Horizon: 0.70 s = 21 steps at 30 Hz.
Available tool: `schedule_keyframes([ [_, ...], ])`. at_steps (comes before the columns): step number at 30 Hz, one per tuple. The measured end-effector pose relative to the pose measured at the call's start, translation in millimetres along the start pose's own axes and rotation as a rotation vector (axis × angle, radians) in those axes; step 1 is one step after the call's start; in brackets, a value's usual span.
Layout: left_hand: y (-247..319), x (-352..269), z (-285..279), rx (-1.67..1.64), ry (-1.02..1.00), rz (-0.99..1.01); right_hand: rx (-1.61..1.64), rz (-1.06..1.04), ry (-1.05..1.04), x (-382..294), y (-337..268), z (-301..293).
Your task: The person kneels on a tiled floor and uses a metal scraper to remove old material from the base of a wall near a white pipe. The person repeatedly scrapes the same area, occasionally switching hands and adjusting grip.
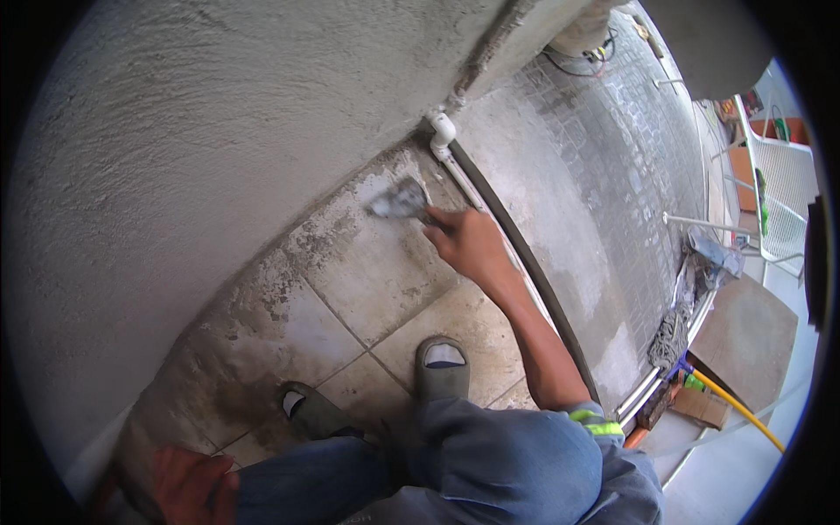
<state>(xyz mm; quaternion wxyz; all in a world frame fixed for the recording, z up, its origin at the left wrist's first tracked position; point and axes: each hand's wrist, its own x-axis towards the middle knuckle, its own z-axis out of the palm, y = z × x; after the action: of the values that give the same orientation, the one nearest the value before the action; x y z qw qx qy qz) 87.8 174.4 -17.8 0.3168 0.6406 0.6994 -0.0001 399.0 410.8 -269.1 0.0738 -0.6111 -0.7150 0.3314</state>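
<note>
My right hand [467, 241] is shut on the handle of a putty knife or scraper [401, 198], its wide blade blurred and smeared whitish-grey. The blade lies over a stained floor tile [367, 275], close to the foot of the plastered wall [177, 157]. Whitish residue marks the tiles along that wall. At the lower left, my left hand [190, 482] rests by my knee, blurred, with its fingers bent; nothing shows in it. Both feet, in slide sandals [443, 377], stand on the tiles.
A white PVC pipe with an elbow [443, 131] runs along the tile edge beside a dark raised strip [525, 252]. Farther right are textured paving [610, 151], a mop head [669, 338], a yellow pole [738, 407], a board [748, 338] and a white mesh chair [784, 190].
</note>
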Motion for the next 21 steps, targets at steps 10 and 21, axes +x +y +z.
schedule_keyframes([
  [10, 6.3, 12.4, -1.5, -0.036, 0.087, 0.212, 0.04, -0.083, 0.131, 21.8, 36.0, 34.2],
  [21, 4.6, 1.7, -0.7, 0.081, -0.037, 0.0, -0.193, -0.314, 0.247, -9.5, 41.5, 42.9],
])
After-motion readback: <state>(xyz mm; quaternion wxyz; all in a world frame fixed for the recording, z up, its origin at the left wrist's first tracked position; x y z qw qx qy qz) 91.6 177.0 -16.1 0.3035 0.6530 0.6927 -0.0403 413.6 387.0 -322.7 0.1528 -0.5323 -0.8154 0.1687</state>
